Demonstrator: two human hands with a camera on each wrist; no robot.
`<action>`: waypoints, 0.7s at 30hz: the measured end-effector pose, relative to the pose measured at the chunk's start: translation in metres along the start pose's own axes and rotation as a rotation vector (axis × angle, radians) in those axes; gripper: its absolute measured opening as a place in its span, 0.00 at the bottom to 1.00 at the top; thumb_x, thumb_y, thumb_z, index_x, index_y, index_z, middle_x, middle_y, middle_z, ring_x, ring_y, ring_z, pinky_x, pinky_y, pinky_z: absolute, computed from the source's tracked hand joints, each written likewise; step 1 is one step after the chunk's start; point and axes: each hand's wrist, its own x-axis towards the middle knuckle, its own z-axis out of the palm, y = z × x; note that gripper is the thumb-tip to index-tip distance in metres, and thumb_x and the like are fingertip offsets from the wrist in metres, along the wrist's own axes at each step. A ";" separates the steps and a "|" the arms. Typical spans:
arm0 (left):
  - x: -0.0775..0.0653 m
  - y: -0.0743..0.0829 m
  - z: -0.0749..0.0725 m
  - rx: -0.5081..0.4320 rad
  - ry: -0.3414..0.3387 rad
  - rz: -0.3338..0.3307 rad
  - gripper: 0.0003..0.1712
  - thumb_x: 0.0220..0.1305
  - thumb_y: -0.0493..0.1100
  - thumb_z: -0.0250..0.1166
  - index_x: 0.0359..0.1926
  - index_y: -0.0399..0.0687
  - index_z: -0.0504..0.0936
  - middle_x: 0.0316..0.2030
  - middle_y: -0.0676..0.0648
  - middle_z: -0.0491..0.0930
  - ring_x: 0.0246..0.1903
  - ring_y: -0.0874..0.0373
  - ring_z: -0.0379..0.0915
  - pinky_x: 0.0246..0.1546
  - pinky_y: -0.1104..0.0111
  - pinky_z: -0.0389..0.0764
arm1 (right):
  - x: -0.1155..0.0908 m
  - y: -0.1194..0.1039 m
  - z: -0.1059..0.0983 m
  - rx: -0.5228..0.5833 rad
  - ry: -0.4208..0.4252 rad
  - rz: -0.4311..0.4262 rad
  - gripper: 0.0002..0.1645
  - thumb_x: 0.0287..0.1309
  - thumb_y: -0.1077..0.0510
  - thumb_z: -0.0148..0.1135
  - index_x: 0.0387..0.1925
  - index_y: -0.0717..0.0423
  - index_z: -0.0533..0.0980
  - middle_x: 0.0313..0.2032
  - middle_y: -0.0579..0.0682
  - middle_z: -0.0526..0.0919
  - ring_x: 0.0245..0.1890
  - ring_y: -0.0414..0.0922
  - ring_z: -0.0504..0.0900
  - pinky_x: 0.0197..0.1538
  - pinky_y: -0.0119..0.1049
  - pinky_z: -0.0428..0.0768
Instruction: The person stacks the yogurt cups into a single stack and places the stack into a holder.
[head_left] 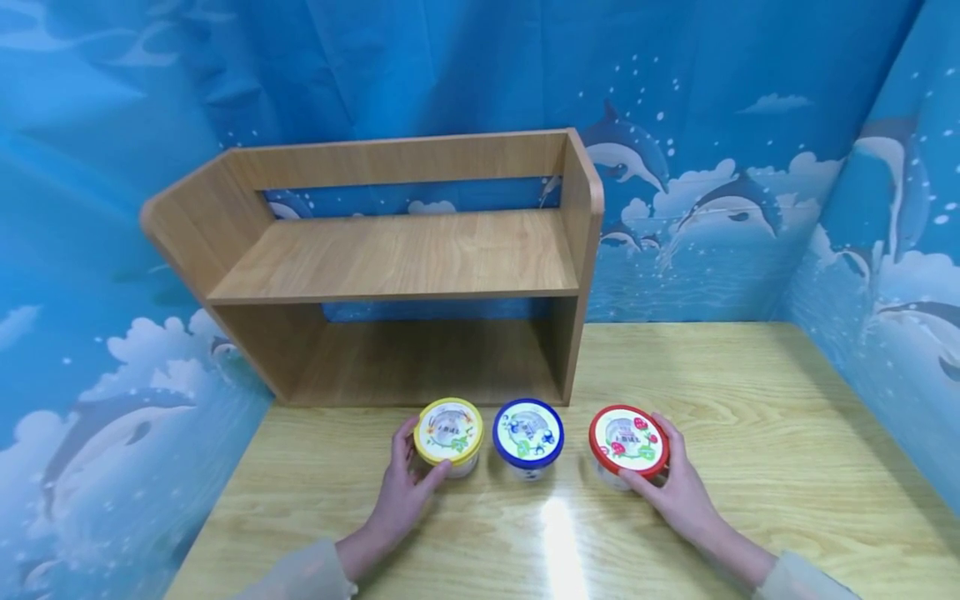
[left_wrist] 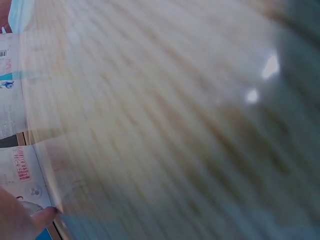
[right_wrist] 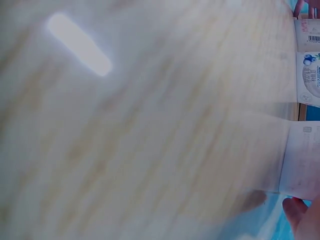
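Observation:
Three small white tubs with printed lids stand in a row on the table. My left hand (head_left: 405, 483) grips the yellow-lidded tub (head_left: 450, 431) from its left side, thumb at the near side of the rim. On the right, the red-lidded tub (head_left: 628, 438), printed with strawberries, is held between the thumb and fingers of my right hand (head_left: 678, 492). Between them the blue-lidded tub (head_left: 528, 433) stands untouched, nearer the yellow one. The left wrist view catches the held tub's white wall (left_wrist: 17, 172) at its edge; the right wrist view likewise shows a pale tub wall (right_wrist: 302, 160).
A two-level wooden shelf (head_left: 405, 254) stands behind the tubs, its lower front edge close to the yellow and blue lids. The wood-grain table (head_left: 750, 417) extends to the right. A blue dolphin-print curtain (head_left: 705, 108) hangs around the back and sides.

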 end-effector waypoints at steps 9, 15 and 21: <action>0.002 0.000 0.000 -0.064 0.009 -0.030 0.44 0.60 0.35 0.68 0.70 0.39 0.53 0.63 0.30 0.63 0.63 0.35 0.59 0.56 0.44 0.71 | 0.000 0.003 0.000 0.015 0.019 -0.015 0.55 0.51 0.60 0.74 0.72 0.58 0.49 0.58 0.66 0.71 0.49 0.27 0.70 0.48 0.15 0.69; 0.003 -0.001 0.000 -0.079 0.016 -0.033 0.43 0.59 0.34 0.69 0.69 0.39 0.54 0.62 0.30 0.65 0.61 0.37 0.61 0.56 0.46 0.72 | 0.002 -0.003 -0.005 -0.008 0.005 0.000 0.54 0.53 0.57 0.73 0.72 0.59 0.49 0.60 0.65 0.69 0.54 0.53 0.74 0.50 0.15 0.65; 0.002 -0.001 0.001 -0.077 0.015 -0.027 0.43 0.59 0.34 0.69 0.69 0.39 0.53 0.61 0.30 0.65 0.60 0.36 0.62 0.55 0.46 0.73 | 0.008 -0.014 -0.013 -0.041 0.016 -0.015 0.54 0.53 0.57 0.72 0.72 0.60 0.48 0.61 0.63 0.67 0.51 0.54 0.74 0.47 0.21 0.70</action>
